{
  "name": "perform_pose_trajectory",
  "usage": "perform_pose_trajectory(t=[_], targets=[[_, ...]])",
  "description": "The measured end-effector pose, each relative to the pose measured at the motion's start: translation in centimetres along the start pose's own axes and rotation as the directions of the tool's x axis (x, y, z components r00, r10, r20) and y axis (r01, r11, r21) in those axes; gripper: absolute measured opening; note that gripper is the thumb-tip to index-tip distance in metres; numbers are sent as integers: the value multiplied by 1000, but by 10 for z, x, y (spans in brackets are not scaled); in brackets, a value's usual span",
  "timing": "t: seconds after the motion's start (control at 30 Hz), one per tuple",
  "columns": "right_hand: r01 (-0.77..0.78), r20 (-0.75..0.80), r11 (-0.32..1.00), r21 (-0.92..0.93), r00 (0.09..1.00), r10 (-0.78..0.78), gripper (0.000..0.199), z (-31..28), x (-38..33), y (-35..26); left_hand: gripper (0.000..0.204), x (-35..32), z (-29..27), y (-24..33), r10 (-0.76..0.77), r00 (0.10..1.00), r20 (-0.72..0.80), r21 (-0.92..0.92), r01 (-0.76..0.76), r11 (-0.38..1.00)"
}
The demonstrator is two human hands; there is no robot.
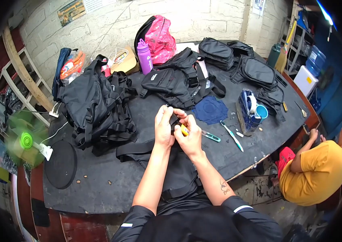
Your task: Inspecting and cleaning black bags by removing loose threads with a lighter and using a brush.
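Observation:
Above the table's near middle my two hands are close together, both closed. My left hand (pixel 165 127) pinches a piece of black strap (pixel 174 119), its fingertips raised. My right hand (pixel 189 139) is wrapped round a small yellow object (pixel 184 130), mostly hidden by the fingers, so its kind cannot be told. Its fingertips are also near the strap. Below my forearms a black bag (pixel 181 171) lies at the table's near edge, with a wide strap (pixel 136 150) stretching to the left. More of it is hidden behind my arms.
Piled black bags (pixel 94 101) lie left, others (pixel 171 82) farther back. A purple bottle (pixel 144 56) stands by a pink backpack (pixel 161 38). Rightward are a blue cloth (pixel 210 109), toothbrush (pixel 232 136) and holder (pixel 243 111). A green fan (pixel 26 140) is left; a yellow-shirted person (pixel 316 171) right.

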State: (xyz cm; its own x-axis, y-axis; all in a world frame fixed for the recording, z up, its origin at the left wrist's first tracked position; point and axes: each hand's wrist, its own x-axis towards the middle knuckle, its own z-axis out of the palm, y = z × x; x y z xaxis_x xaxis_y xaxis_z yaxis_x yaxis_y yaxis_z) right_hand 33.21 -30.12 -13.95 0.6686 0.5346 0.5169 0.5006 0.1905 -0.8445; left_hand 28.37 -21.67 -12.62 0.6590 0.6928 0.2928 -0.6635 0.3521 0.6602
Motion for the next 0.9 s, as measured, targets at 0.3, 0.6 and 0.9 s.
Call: perform_pose_trajectory(t=[0.3, 0.6, 0.9], targets=[[4, -7, 999, 32, 1000, -4, 22, -1, -2, -4, 16, -2, 0, -1, 1, 1000, 7, -6, -1, 1000], [-64, -1, 890, 452, 997, 72, 13, 1, -2, -2, 16, -6, 8, 1, 26, 999, 38, 101, -30, 994], [-248, 103, 650, 719, 962, 252, 13, -31, 15, -18, 38, -21, 18, -1, 363, 878, 311, 737, -464, 491]])
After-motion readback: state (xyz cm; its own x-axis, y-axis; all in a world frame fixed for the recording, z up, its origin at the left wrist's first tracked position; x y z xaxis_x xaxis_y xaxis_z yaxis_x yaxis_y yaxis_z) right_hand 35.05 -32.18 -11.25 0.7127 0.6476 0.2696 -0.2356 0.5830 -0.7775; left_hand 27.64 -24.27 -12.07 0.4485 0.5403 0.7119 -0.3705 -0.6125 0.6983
